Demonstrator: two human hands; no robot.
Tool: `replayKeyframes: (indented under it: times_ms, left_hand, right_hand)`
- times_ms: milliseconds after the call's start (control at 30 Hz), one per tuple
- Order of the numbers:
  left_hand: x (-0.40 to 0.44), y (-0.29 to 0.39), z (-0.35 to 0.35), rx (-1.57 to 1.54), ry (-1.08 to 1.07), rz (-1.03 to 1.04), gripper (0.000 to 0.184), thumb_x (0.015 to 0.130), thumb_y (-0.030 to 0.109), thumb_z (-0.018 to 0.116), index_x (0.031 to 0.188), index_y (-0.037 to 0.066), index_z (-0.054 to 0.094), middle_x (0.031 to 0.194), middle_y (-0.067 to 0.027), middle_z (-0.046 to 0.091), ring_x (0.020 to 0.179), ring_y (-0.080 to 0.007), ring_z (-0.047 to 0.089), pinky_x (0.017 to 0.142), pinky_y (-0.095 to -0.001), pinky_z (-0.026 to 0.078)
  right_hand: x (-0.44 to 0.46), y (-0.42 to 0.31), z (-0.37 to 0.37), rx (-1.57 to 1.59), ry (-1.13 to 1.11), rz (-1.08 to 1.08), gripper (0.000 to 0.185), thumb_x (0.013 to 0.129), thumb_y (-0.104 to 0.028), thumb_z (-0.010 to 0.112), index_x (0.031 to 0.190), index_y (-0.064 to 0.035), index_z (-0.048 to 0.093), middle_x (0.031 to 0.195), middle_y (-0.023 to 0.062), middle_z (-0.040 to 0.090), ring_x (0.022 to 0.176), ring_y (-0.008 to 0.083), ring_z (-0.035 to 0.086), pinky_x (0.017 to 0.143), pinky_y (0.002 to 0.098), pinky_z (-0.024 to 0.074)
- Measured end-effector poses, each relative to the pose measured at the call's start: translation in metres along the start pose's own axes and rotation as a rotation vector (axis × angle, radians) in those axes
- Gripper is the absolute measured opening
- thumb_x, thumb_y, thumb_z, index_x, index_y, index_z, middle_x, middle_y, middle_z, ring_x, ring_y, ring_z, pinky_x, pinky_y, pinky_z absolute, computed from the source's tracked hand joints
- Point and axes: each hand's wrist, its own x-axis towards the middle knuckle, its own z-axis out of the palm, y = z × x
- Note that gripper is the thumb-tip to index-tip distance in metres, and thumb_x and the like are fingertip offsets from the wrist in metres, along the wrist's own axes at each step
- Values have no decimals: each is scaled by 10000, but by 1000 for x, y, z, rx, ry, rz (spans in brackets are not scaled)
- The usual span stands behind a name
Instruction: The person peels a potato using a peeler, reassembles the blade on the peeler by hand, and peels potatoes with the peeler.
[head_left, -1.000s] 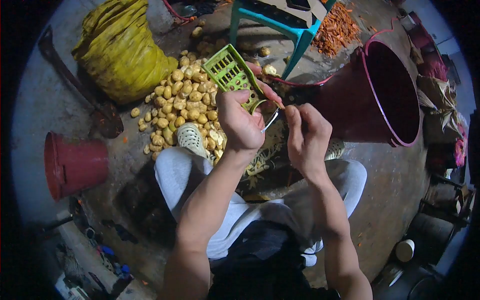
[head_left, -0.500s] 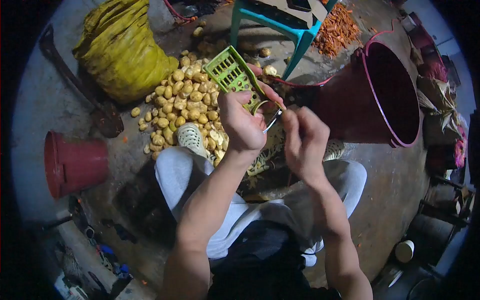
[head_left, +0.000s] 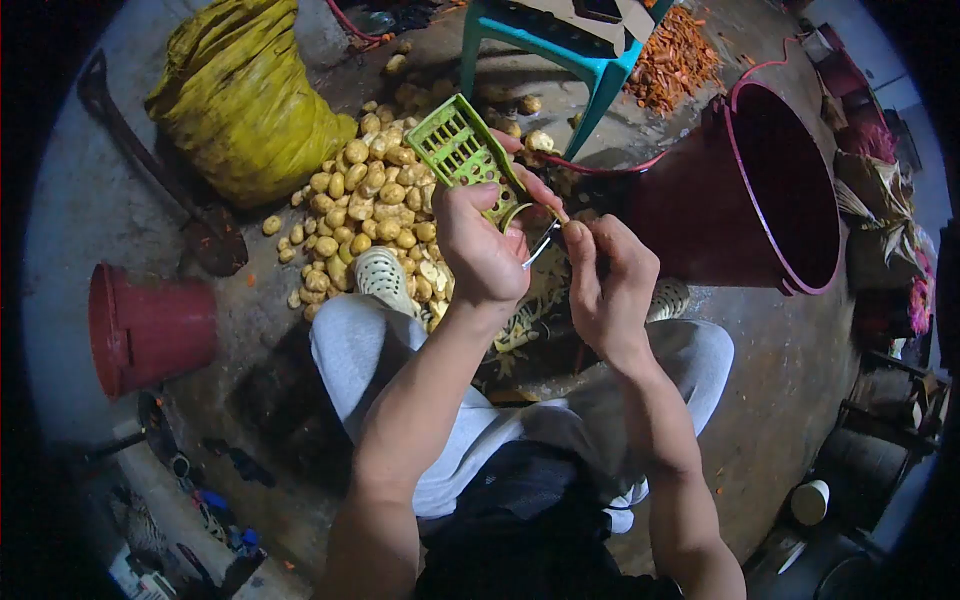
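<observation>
The left hand (head_left: pixel 482 245) is closed around a green grater (head_left: pixel 500 168), a flat, slotted and perforated tool that is gripped between the thumb and the fingers, above the floor and tilted toward the upper left. At its lower end, a thin metal strip (head_left: pixel 541 248) is turned toward the right hand (head_left: pixel 615 280). That hand is curled, with its thumb and forefinger drawn together just beside the strip (whether anything is pinched between them cannot be told at this size). Beyond the left hand, a heap of potatoes (head_left: pixel 375 200) is spread over the floor (head_left: pixel 790 370), and a pale, perforated shoe (head_left: pixel 380 276) is set at its near edge. The heap is flanked by a bulky yellow sack (head_left: pixel 245 110). A small red bucket (head_left: pixel 165 335) is seen at the left, a large dark red tub (head_left: pixel 690 210) at the right. Farther off, a teal stool (head_left: pixel 592 108) is placed near a pile of orange pieces (head_left: pixel 680 60).
</observation>
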Motion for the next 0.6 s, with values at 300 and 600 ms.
replayKeyframes:
  times_ms: [300, 600]
  left_hand:
    - [0, 1, -1, -59, 19, -36, 466, 779, 298, 397, 1137, 10, 475, 732, -130, 579, 668, -245, 598, 643, -441, 541]
    - [0, 5, -1, -62, -10, -39, 456, 779, 300, 404, 1127, 17, 484, 744, -132, 590, 693, -249, 605, 654, -447, 548]
  right_hand:
    - [3, 0, -2, -11, -17, 41, 167, 874, -68, 659, 745, 11, 588, 641, 153, 522, 542, 282, 523, 514, 346, 405]
    - [-2, -1, 2, 19, -7, 100, 159, 851, -55, 666, 736, 9, 577, 639, 155, 507, 541, 295, 513, 507, 359, 399]
